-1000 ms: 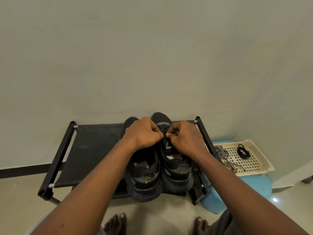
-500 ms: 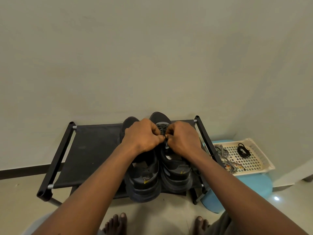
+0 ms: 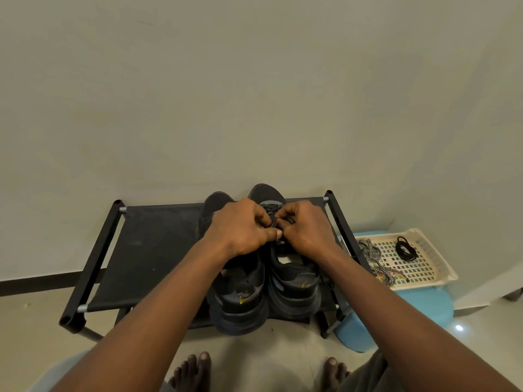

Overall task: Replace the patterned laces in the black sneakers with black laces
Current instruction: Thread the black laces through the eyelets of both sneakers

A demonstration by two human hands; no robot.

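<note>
Two bare feet (image 3: 195, 369) stand on the floor at the near edge. In front of them the left sneaker (image 3: 240, 301) and the right sneaker (image 3: 294, 287) sit side by side on a black rack (image 3: 152, 250), heels toward the person. Over the lacing of the right sneaker, the left hand (image 3: 240, 230) and the right hand (image 3: 307, 229) have curled fingers and pinch a black lace (image 3: 273, 215). Further right, a tray (image 3: 441, 267) on a blue stool (image 3: 410, 312) holds the patterned laces (image 3: 373, 258) and a coiled lace (image 3: 406, 248), also black. Behind is a plain wall (image 3: 254, 94).
</note>
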